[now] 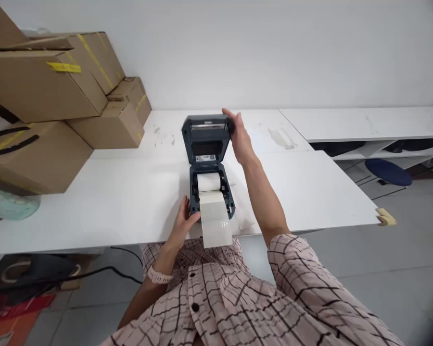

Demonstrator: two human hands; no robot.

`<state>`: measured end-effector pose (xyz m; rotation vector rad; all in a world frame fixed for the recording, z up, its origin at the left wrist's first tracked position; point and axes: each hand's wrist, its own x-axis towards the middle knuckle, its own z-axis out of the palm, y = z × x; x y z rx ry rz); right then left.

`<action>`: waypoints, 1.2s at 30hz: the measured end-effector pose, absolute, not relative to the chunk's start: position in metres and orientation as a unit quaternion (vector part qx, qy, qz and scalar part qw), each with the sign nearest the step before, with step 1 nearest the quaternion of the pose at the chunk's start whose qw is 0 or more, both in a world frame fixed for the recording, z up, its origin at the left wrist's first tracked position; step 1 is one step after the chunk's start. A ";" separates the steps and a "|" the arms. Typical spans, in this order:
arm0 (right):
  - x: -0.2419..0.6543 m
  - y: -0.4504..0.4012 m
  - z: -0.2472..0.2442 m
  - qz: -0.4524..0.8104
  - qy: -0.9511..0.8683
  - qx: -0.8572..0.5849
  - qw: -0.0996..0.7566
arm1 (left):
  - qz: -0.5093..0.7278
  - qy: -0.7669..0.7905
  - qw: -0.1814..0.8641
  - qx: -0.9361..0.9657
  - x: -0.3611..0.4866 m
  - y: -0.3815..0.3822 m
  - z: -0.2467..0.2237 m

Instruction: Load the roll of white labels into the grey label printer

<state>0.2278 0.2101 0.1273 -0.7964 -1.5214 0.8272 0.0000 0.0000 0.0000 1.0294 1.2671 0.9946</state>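
Note:
A dark grey label printer [231,204] stands on the white table near its front edge, its lid [187,139] tilted up. Inside sits a white label roll [208,181], and a strip of labels [216,223] runs from it over the printer's front and past the table edge. My right hand [241,137] grips the upper right corner of the raised lid. Against the printer's lower left side rests my left hand [183,222], thumb on the front corner by the label strip and fingers along the side.
Cardboard boxes [39,81] are stacked at the left, with a pale green rolled object [10,204] below them. A second white table [368,120] adjoins at the right. A blue stool [388,172] stands beyond it. A black cable [111,269] hangs under the front edge.

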 end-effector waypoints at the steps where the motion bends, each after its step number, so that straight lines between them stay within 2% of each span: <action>1: 0.230 0.187 0.122 0.355 -0.643 -0.344 0.585 | 0.430 0.546 0.574 0.434 -0.006 -0.002 0.000; 6: 0.236 0.069 0.083 0.312 -0.675 -0.393 0.542 | 0.473 0.535 0.532 0.454 -0.020 0.005 0.019; 9: 0.230 0.034 0.062 0.286 -0.694 -0.404 0.522 | 0.477 0.540 0.525 0.452 -0.004 0.018 0.034; 15: 0.222 0.024 0.043 0.282 -0.686 -0.417 0.525 | 0.479 0.510 0.576 0.423 0.027 0.030 0.040; 24: 0.214 0.024 0.019 0.207 -0.700 -0.403 0.552 | 0.498 0.520 0.549 0.425 0.027 0.021 0.033; 26: 0.212 0.025 0.018 0.203 -0.692 -0.403 0.563 | 0.503 0.539 0.512 0.441 0.030 0.017 0.030; 30: 0.210 0.025 0.021 0.212 -0.672 -0.423 0.570 | 0.539 0.616 0.303 0.488 0.031 -0.019 0.013; 32: 0.209 0.025 0.022 0.219 -0.664 -0.432 0.570 | 0.516 0.650 0.259 0.494 0.028 -0.043 0.004; 34: 0.209 0.025 0.022 0.219 -0.661 -0.436 0.570 | 0.413 0.641 0.339 0.552 0.025 -0.061 0.002; 36: 0.209 0.024 0.022 0.212 -0.661 -0.439 0.571 | 0.318 0.608 0.464 0.560 0.026 -0.067 0.009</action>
